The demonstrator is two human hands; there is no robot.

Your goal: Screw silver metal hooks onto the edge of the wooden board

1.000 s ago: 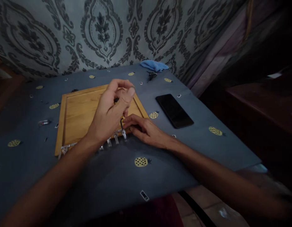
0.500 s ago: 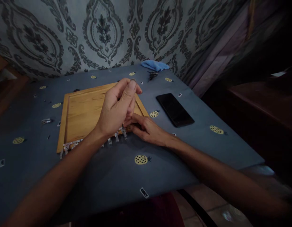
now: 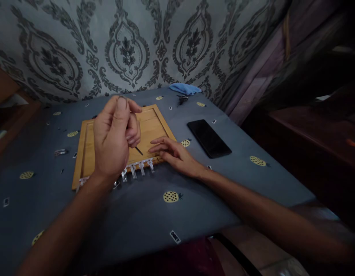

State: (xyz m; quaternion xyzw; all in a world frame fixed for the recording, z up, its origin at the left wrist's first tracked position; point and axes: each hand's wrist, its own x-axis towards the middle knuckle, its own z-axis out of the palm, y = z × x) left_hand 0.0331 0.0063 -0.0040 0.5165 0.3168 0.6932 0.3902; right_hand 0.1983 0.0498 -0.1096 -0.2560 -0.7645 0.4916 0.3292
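Observation:
A wooden board [image 3: 150,128] with a raised frame lies on the table, a row of small metal hooks [image 3: 141,168] along its near edge. My left hand [image 3: 112,136] is closed in a fist above the board. From the fist a thin dark shaft slants down, looking like a screwdriver [image 3: 139,150]; its handle is hidden in the palm. My right hand [image 3: 174,155] rests at the board's near right corner, beside the end hook, fingers apart and nothing visible in them. My left wrist and forearm cover part of the hook row.
A black phone [image 3: 209,138] lies right of the board. At the back are a blue cloth [image 3: 185,89] and a small dark object [image 3: 182,100]. Left of the board sit a loose metal piece [image 3: 60,152] and a tiny screw-like bit [image 3: 62,171]. A patterned curtain [image 3: 128,50] hangs behind.
My left hand has moved left, away from my right hand, and the thin shaft now shows below it. My right fingers have spread off the end hook. The view has shifted slightly.

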